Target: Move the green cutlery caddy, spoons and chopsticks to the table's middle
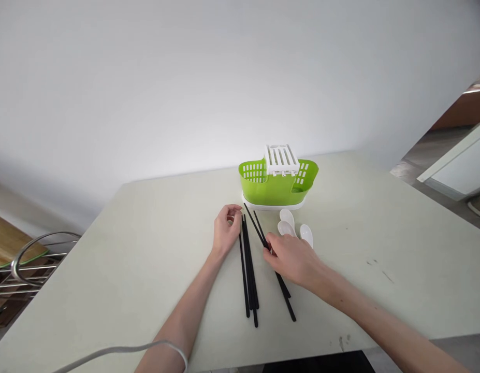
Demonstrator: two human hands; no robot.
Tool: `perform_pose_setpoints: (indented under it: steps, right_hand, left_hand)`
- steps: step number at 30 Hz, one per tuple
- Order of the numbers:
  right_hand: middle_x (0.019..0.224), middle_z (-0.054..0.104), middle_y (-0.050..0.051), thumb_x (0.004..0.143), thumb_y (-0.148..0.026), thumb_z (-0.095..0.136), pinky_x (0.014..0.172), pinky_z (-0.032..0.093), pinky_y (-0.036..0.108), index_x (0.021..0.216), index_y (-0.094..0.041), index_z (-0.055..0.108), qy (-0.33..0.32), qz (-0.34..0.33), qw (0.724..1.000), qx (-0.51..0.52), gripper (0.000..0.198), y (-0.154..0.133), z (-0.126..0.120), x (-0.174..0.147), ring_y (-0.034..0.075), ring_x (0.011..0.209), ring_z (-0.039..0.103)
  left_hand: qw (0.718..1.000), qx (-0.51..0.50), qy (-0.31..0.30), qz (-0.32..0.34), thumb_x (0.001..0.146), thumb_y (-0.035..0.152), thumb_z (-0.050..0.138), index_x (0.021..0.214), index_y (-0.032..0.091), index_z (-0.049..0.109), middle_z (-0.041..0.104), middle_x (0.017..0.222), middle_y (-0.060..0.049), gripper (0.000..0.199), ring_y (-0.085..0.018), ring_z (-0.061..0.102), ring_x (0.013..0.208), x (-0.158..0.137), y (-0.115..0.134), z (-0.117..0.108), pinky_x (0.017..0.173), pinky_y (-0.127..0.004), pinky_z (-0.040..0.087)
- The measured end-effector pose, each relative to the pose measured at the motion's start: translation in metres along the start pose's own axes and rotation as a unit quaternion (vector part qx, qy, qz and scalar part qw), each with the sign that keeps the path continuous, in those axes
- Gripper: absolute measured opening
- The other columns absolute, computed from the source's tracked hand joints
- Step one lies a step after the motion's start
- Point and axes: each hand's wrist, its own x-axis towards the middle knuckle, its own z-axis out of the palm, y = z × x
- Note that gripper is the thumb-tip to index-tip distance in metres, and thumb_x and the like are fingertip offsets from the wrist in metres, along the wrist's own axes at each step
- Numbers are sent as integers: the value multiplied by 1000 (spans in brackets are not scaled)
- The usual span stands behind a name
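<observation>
My right hand (292, 257) is closed round a couple of black chopsticks (284, 296), their thin tips pointing away from me and spread slightly apart. My left hand (226, 228) rests on the table with fingers curled, beside the thin tips of several more black chopsticks (249, 269) lying side by side. Whether its fingertips pinch anything is hidden. Just beyond my right hand lie three white spoons (306, 234), partly covered by that hand. Behind them stands a green basket (268, 190) with a white slotted piece (281, 158) across its middle and a white base.
Everything lies on a pale table (165, 248) set against a white wall (185, 88). A grey cable (123, 349) crosses over my left forearm. At the left edge is a metal wire rack (30, 269) near a wooden board (14, 241).
</observation>
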Motion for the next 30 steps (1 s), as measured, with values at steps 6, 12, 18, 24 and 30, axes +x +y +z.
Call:
perform_pose_setpoints:
  steps: [6,12,18,24,30]
  right_hand:
    - [59,47,-5,102,-25,48,53,24,29,73,-25,31,3,-33,987,160,34,2,-12,-6,13,55,37]
    - [60,36,-8,100,-33,49,49,23,28,72,-25,25,-27,-72,946,316,38,7,-3,-8,11,54,29]
    - [59,36,-8,101,-36,50,49,23,28,71,-25,27,-42,-87,931,353,39,7,5,-11,11,54,30]
    - [58,36,-9,105,-41,47,49,26,27,72,-25,28,-54,-96,886,451,41,2,26,-15,10,52,34]
    - [59,30,-10,106,-51,47,49,26,26,73,-26,29,-32,-93,818,567,45,0,58,-18,10,51,35]
  left_hand:
    - [961,-242,-109,-79,97,58,59,103,17,68,50,65,5,43,-9,42,53,-6,11,2,52,-22,37]
    - [899,-364,-173,-172,83,67,74,103,15,69,47,63,7,56,-3,30,40,-7,17,1,37,-20,24]
    - [894,-365,-165,-204,77,59,83,112,16,71,51,62,7,57,-3,36,40,-9,20,0,36,-18,23]
    - [889,-349,-194,-224,75,55,86,82,14,69,50,55,7,45,-2,35,36,-9,12,1,36,-20,23]
    - [895,-328,-209,-220,75,54,86,77,14,68,52,53,6,44,-3,38,35,-10,10,2,35,-20,23]
